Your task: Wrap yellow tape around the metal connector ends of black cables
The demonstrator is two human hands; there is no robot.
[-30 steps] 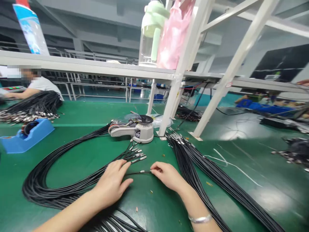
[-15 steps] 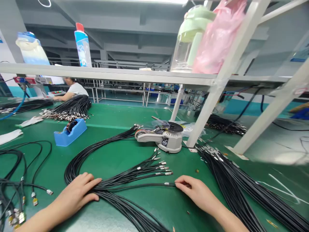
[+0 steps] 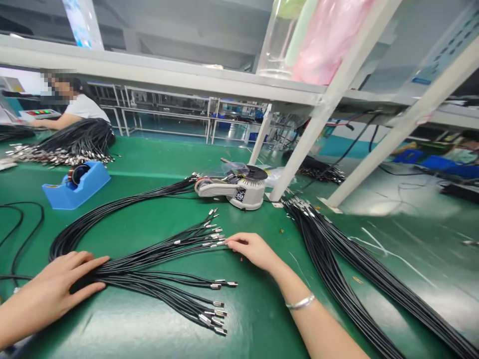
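Observation:
A bundle of thin black cables (image 3: 157, 259) with metal end plugs lies fanned out on the green table (image 3: 157, 329). My left hand (image 3: 56, 286) rests flat on the bundle's gathered part at the left, fingers stretched along the cables. My right hand (image 3: 252, 249) sits at the upper fan of metal tips (image 3: 215, 238), its fingers curled and pinched at the plug ends. A second group of tipped ends (image 3: 217, 314) spreads toward the table's front.
A grey tape dispenser machine (image 3: 239, 188) stands behind the cables. A blue tape holder (image 3: 75, 185) sits at the left. Another long cable bundle (image 3: 337, 264) runs along the right. White shelf posts (image 3: 310, 134) rise behind. A seated person (image 3: 80, 107) works far left.
My left hand slid left along the bundle and now presses it down. My right hand moved from a single cable's tip up to the upper fan of tips. The view shifted.

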